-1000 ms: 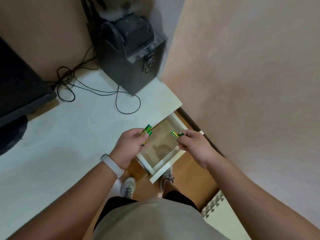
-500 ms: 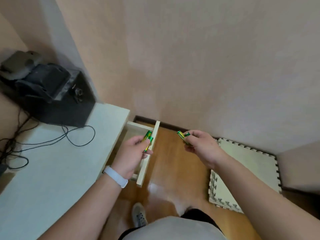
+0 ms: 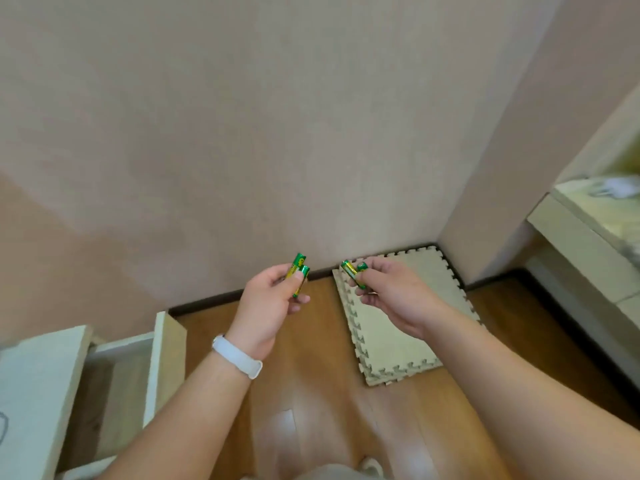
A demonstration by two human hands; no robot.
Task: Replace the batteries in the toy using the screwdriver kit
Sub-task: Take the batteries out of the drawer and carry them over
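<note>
My left hand (image 3: 268, 304) holds two green-and-yellow batteries (image 3: 298, 271) between thumb and fingers, pointing up. My right hand (image 3: 394, 299) pinches two more green batteries (image 3: 351, 271) at its fingertips. Both hands hover in front of me above the wooden floor, about a hand's width apart. A white band sits on my left wrist. No toy and no screwdriver kit are in view.
An open white drawer (image 3: 157, 368) sticks out of the white desk (image 3: 31, 386) at lower left. A beige foam puzzle mat (image 3: 391, 337) lies on the wooden floor (image 3: 311, 393) by the wall corner. White furniture (image 3: 585, 247) stands at the right.
The view has swung right, away from the desk and the open drawer towards the room corner. Both hands keep their batteries and stay level in front of me.
</note>
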